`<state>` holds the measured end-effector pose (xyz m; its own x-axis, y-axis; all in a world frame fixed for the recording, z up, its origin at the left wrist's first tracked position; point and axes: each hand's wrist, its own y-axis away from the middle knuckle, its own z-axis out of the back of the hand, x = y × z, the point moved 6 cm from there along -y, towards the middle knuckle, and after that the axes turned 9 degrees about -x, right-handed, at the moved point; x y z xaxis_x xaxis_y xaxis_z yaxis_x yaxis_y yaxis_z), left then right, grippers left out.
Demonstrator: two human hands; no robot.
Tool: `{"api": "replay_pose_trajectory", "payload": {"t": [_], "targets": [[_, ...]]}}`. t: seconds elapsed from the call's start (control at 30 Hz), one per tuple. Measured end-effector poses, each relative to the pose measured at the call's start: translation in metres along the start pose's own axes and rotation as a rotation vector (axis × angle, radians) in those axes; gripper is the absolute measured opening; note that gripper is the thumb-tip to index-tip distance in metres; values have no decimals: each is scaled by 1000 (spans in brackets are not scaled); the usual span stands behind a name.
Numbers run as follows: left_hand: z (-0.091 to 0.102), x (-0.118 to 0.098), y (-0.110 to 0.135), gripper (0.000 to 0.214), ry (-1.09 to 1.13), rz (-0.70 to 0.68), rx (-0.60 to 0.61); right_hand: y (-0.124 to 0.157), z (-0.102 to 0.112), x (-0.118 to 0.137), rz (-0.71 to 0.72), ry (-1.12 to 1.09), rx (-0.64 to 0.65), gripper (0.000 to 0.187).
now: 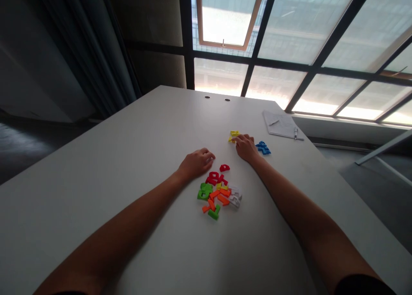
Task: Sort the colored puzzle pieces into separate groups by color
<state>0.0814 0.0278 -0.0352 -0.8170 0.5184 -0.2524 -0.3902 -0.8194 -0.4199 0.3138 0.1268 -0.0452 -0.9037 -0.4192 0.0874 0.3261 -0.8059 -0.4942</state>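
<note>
My right hand [246,146] reaches to the yellow plastic pieces [234,133], its fingertips closed on the nearer one. Just right of that hand lies a group of blue pieces [263,147]. My left hand [197,162] rests on the table with loosely bent fingers and nothing seen in them. Between my forearms is a mixed pile: red pieces [213,177], green pieces [205,192], orange pieces [224,199], white pieces [235,197] and a yellow piece [222,186]. One red piece [224,168] lies apart, toward my hands. A green piece [214,212] is at the pile's near side.
The white table [144,127] stretches to the windows [225,11]. Papers [280,124] with a pen [274,123] on top lie near its right edge, with another pen-like item [295,134]. Two round holes [207,97] are at the far end. A dark curtain [93,50] hangs at left.
</note>
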Motion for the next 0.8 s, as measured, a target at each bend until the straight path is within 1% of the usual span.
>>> {"api": "replay_pose_trajectory", "payload": {"t": [0.13, 0.4, 0.53, 0.6, 0.7, 0.8], "targets": [[0, -1, -1, 29, 5, 2, 11, -1, -3, -4, 15, -14, 10, 47], [1, -2, -1, 29, 3, 13, 25, -9, -8, -6, -24, 17, 20, 47], [2, -2, 0, 30, 0, 8, 30, -1, -2, -4, -97, -10, -62, 52], [1, -1, 0, 30, 6, 4, 33, 8, 4, 1, -113, -35, -99, 49], [0, 0, 0, 30, 18, 3, 31, 25, 14, 14, -43, -116, -97, 38], [0, 1, 0, 31, 20, 5, 26, 46, 29, 33, 128, -288, -95, 32]]}}
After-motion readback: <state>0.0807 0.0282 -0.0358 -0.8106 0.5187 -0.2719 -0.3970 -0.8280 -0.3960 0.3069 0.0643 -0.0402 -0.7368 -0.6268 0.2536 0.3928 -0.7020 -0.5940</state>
